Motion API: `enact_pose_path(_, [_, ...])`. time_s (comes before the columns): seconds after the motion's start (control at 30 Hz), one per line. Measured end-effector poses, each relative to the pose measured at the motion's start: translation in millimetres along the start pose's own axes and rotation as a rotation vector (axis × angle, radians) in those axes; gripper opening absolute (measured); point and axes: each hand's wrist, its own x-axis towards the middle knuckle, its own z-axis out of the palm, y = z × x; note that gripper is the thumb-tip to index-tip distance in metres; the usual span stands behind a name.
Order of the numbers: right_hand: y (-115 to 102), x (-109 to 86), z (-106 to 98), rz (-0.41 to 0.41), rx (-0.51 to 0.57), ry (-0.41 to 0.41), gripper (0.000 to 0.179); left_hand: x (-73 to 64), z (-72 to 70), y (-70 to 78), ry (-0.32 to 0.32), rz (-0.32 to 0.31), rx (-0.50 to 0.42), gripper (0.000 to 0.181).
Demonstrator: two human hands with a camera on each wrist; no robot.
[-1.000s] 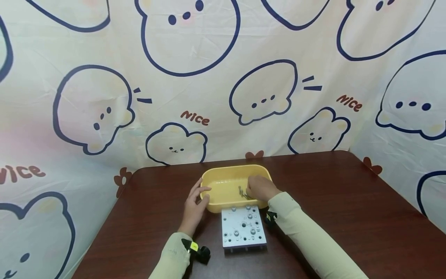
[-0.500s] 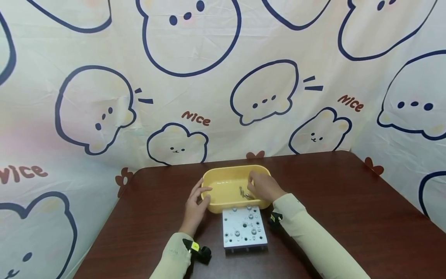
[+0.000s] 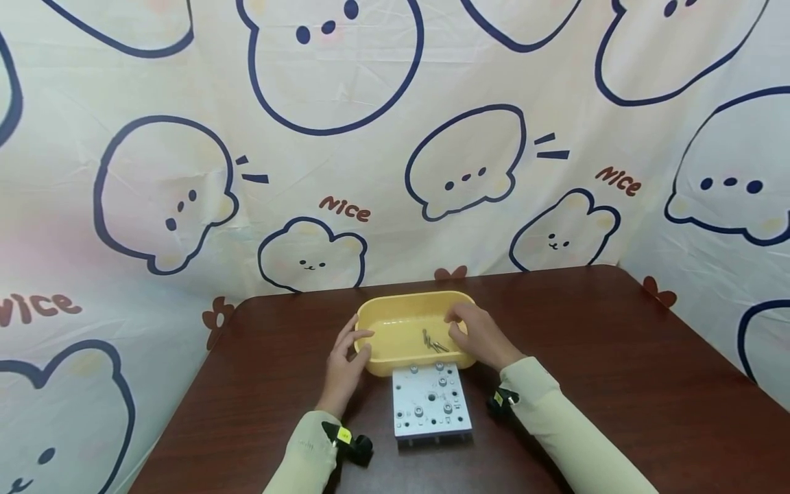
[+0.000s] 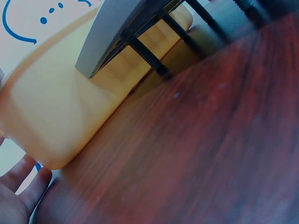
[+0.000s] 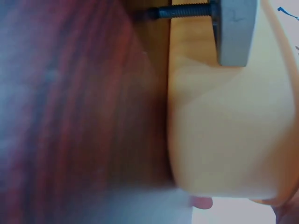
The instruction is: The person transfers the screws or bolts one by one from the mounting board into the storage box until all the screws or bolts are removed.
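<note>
My left hand (image 3: 344,370) holds the left end of a yellow plastic tray (image 3: 385,360), with a finger over the rim and the thumb at the front corner. In the left wrist view its fingers (image 4: 35,189) touch the tray's end. Over the tray's right end is my right hand (image 3: 484,336), its fingers bent; I cannot tell whether they hold anything. Several small metal screws (image 3: 435,342) lie loose inside the tray, left of that hand. Close in front of the tray stands a light-grey metal plate (image 3: 432,401) with holes and several socket-head bolts in its top.
Threaded legs (image 4: 147,55) under the plate raise it off the dark wood table (image 3: 265,384). A black wrist camera (image 3: 354,446) sits on the left forearm, another (image 3: 501,403) on the right. A cartoon-printed cloth (image 3: 395,171) hangs behind the table.
My right hand has drawn back to the right, away from the screws and toward the tray's right end, uncovering more of them. The left hand, tray and plate stay in place.
</note>
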Motion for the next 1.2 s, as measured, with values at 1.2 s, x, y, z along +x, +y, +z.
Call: enact_pose_path(1.2, [42,-40.0,1,0.307,0.715,0.026,0.036,-2.9,-13.8,-4.7,-0.008,-0.003,-0.021,0.033])
